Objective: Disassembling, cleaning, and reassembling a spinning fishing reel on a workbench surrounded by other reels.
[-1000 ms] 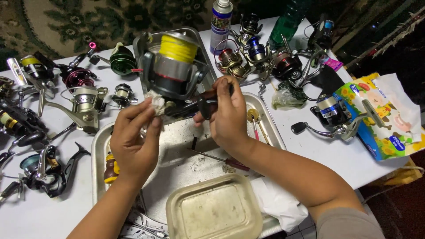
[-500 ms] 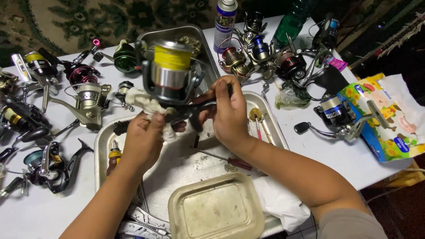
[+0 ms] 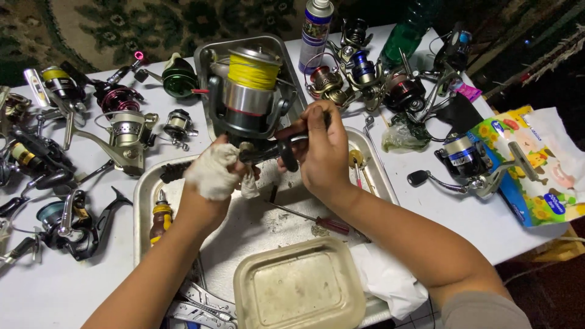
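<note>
A white desk [image 3: 73,286] carries everything. At its right edge lies a flat colourful packet [image 3: 536,170], yellow, green and blue; a tall spray can [image 3: 315,27] with a white cap stands at the far side beside a green bottle [image 3: 409,33]. Many fishing reels crowd the desk on both sides of a metal tray [image 3: 143,201], with a shallow dish [image 3: 298,286] at its near end. Above the tray, the big reel [image 3: 250,91] with yellow line is held: the right hand [image 3: 323,152] grips its handle, apparently, fingers closed; the left hand [image 3: 210,183] presses a white rag [image 3: 213,170] against it.
</note>
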